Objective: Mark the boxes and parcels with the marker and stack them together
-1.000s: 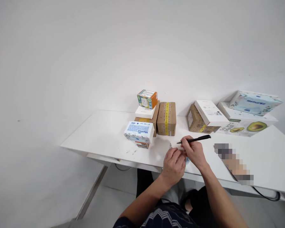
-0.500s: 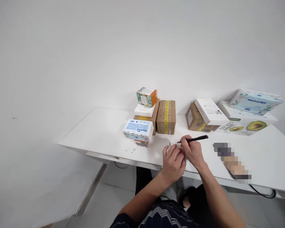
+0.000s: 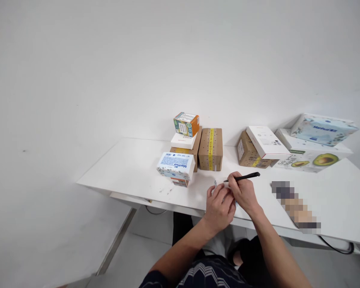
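Observation:
My right hand [image 3: 243, 193] grips a thin black pen [image 3: 246, 176] that points left, low over the white table [image 3: 132, 168]. My left hand [image 3: 219, 207] lies just beside it, fingers curled over a small pale item [image 3: 216, 184] on the table; only a corner of that item shows. Both hands touch each other near the table's front edge.
A blue and white Manhua box [image 3: 176, 166] lies left of the hands. Behind it stand brown cartons [image 3: 210, 149] with a white box and an orange box [image 3: 186, 124] stacked on them. At the right are a carton with a white box [image 3: 267, 142] and an avocado-print box [image 3: 313, 158].
Both hands stay in nearly the same place. The pen's tail has dipped slightly and the left fingers shifted a little over the small item.

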Demonstrator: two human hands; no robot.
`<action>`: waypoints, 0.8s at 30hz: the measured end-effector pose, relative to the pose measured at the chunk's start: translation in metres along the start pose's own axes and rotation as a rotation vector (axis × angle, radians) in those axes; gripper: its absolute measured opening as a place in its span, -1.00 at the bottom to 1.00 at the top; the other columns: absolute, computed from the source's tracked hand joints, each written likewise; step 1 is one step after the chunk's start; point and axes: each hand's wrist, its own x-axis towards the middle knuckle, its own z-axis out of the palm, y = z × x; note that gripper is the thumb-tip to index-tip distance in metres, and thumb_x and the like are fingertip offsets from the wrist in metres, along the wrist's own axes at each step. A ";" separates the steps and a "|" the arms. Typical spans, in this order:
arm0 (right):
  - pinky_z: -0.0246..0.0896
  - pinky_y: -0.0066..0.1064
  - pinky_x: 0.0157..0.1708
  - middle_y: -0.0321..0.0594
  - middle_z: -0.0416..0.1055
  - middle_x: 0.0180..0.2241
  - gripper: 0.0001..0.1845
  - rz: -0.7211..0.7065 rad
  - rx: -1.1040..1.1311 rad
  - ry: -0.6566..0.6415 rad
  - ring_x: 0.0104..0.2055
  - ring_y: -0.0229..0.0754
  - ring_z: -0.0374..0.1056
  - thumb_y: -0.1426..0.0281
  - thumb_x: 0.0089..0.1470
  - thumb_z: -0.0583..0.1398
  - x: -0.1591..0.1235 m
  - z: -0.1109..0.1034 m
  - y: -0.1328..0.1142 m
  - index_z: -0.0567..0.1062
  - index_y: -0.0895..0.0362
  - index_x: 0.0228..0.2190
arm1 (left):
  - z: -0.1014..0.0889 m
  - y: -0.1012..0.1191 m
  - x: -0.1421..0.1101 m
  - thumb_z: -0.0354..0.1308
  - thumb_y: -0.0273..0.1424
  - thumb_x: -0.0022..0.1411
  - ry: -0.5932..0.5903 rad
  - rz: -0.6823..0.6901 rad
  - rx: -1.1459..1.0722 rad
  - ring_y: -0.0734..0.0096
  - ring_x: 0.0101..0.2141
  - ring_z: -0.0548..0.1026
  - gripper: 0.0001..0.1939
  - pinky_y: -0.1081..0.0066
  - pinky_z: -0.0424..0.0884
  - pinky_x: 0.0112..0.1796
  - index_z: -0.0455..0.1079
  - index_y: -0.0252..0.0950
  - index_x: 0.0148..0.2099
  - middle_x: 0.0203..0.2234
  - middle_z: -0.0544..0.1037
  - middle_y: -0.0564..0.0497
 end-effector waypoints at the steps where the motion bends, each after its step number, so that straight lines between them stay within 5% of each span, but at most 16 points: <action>1: 0.06 -0.45 -0.58 -0.42 0.20 -0.73 -0.68 0.013 0.023 0.002 -0.67 -0.26 0.21 0.19 0.20 -0.02 -0.001 0.000 0.000 0.30 0.07 -0.51 | 0.000 0.000 0.000 0.07 -0.45 0.21 0.001 0.003 0.002 0.19 -0.02 0.43 -0.81 0.19 0.26 0.02 0.41 -0.28 -0.12 -0.18 0.55 -0.06; 4: 0.09 -0.46 -0.60 -0.39 0.28 -0.68 -0.68 0.092 0.172 0.102 -0.66 -0.28 0.22 0.18 0.19 0.03 -0.004 -0.001 0.001 0.33 0.09 -0.49 | 0.000 0.000 -0.001 0.08 -0.47 0.20 -0.006 0.005 -0.003 0.18 -0.03 0.43 -0.82 0.19 0.32 0.00 0.42 -0.28 -0.14 -0.20 0.55 -0.06; 8: 0.08 -0.49 -0.65 -0.41 0.28 -0.65 -0.73 0.135 0.430 0.462 -0.65 -0.30 0.19 0.18 0.21 0.05 -0.010 -0.013 0.011 0.37 0.11 -0.37 | 0.001 -0.001 -0.002 0.10 -0.47 0.19 -0.030 0.002 -0.013 0.20 -0.03 0.43 -0.83 0.20 0.37 0.00 0.41 -0.26 -0.14 -0.22 0.53 -0.03; 11: 0.16 -0.46 -0.62 -0.32 0.37 -0.53 -0.75 0.106 0.310 0.565 -0.60 -0.28 0.25 0.21 0.21 0.07 -0.016 -0.026 0.041 0.41 0.12 -0.26 | 0.002 -0.001 -0.003 0.12 -0.47 0.19 -0.027 0.007 -0.016 0.21 -0.03 0.43 -0.81 0.19 0.40 0.01 0.40 -0.26 -0.12 -0.21 0.53 -0.04; 15: 0.34 -0.23 -0.21 -0.03 0.47 -0.14 -0.71 -0.071 -0.266 0.253 -0.21 -0.08 0.41 0.40 0.19 0.04 -0.027 -0.034 0.102 0.43 0.14 -0.08 | 0.002 -0.002 -0.003 0.11 -0.48 0.20 -0.037 0.015 -0.024 0.22 -0.04 0.44 -0.80 0.16 0.41 0.03 0.39 -0.26 -0.10 -0.20 0.53 -0.05; 19: 0.33 -0.16 -0.19 0.00 0.42 0.02 -0.51 -0.090 -0.847 -0.075 -0.03 0.07 0.33 0.60 0.11 -0.01 -0.034 -0.029 0.139 0.38 0.16 0.05 | 0.002 -0.001 -0.003 0.12 -0.49 0.20 -0.023 0.019 -0.031 0.21 -0.03 0.43 -0.80 0.16 0.42 0.04 0.38 -0.27 -0.10 -0.20 0.52 -0.06; 24: 0.30 -0.07 -0.15 -0.08 0.39 0.09 -0.48 -0.081 -0.955 -0.141 0.09 0.15 0.24 0.62 0.12 -0.03 -0.034 -0.015 0.145 0.38 0.11 0.07 | 0.000 -0.002 -0.002 0.10 -0.51 0.21 -0.028 0.031 -0.049 0.22 -0.03 0.43 -0.78 0.13 0.42 0.07 0.37 -0.28 -0.08 -0.19 0.51 -0.07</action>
